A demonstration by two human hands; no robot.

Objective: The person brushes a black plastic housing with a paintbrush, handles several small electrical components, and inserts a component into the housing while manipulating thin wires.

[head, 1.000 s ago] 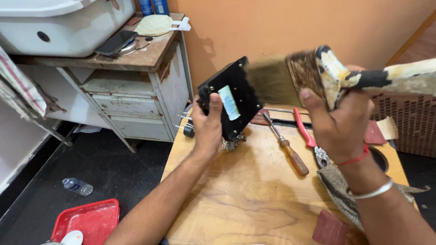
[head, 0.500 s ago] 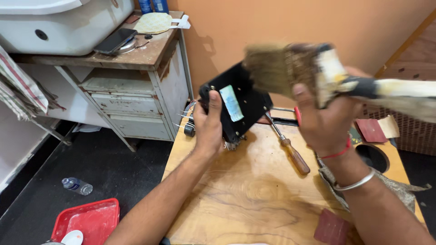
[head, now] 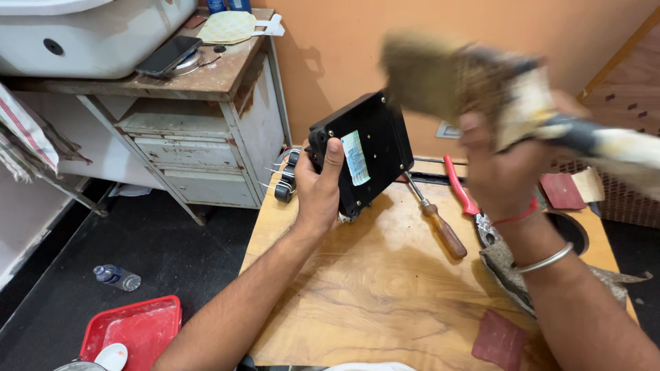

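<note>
My left hand [head: 317,187] grips a black square box-like device [head: 368,148] with a pale blue sticker on its face, held tilted above the wooden table [head: 371,302]. My right hand [head: 505,165] is closed on a wide, worn paintbrush [head: 474,82], blurred with motion. Its bristles reach the upper right corner of the black device. A red thread and a metal bangle circle my right wrist.
A wooden-handled screwdriver [head: 440,227] and red-handled pliers [head: 459,185] lie on the table, with red sandpaper pieces [head: 498,338] and a grey cloth [head: 512,275] at right. A worn cabinet [head: 199,130] stands at left; a red tray [head: 134,330] and bottle [head: 117,277] lie on the dark floor.
The brush has swept leftward across the black device and back up toward its top right corner. My left hand keeps holding the device, turned slightly.
</note>
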